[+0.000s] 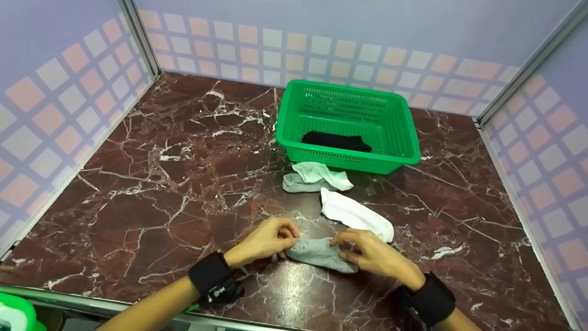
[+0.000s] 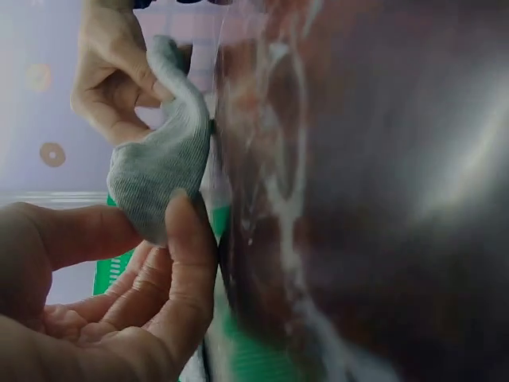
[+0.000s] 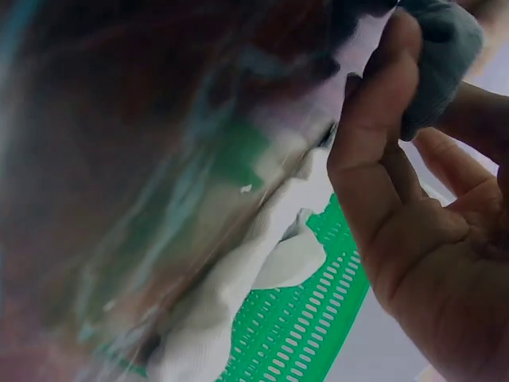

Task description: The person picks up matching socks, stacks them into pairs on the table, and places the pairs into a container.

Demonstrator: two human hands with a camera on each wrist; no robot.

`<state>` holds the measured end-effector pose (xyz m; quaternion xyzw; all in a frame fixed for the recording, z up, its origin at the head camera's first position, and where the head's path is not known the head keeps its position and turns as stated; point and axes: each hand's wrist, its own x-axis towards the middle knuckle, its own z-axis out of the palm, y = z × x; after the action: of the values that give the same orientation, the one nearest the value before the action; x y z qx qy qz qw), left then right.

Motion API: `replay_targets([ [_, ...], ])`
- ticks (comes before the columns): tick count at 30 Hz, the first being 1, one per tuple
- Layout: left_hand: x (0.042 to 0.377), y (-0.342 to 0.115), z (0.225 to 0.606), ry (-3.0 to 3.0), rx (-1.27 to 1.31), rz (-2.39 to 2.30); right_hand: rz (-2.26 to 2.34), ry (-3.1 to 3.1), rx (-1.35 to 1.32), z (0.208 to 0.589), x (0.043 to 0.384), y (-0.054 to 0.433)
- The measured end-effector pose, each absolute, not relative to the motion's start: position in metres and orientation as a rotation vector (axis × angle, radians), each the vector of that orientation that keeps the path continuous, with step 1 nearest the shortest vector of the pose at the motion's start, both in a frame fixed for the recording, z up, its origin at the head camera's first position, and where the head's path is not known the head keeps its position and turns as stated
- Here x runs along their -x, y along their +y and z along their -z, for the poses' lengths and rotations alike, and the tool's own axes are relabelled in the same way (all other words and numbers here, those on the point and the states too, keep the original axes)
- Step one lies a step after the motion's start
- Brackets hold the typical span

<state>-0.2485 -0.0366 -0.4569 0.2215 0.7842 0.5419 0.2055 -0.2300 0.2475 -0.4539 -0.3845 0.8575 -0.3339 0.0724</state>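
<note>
A grey sock lies stretched sideways between both hands, low over the near middle of the table. My left hand pinches its left end between thumb and fingers, plain in the left wrist view where the ribbed sock bends upward. My right hand grips the other end, with thumb and fingers about the sock in the right wrist view. Just beyond the right hand a white sock lies slantwise. Behind it, a crumpled white sock rests on a grey sock.
A green plastic basket stands at the back right, with a black sock inside. The marble-patterned table is bounded by tiled-pattern panels at the back and sides. A green and white object shows at the lower left, below the table edge.
</note>
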Motion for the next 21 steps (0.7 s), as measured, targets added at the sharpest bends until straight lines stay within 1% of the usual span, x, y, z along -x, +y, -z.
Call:
replay_targets([
  [4,0.252,-0.036,0.453,2.239,-0.6,-1.463,0.92,2.637,1.165,0.454,0.231,0.247],
  [11,0.257,-0.034,0.45,2.306,-0.659,-1.377,0.84,2.792,1.012,0.45,0.222,0.243],
  [16,0.262,-0.033,0.449,2.343,-0.712,-1.332,0.872,2.837,0.976,0.451,0.219,0.242],
  [21,0.277,-0.033,0.429,2.471,-0.637,-1.251,0.969,2.928,0.992,0.452,0.214,0.239],
])
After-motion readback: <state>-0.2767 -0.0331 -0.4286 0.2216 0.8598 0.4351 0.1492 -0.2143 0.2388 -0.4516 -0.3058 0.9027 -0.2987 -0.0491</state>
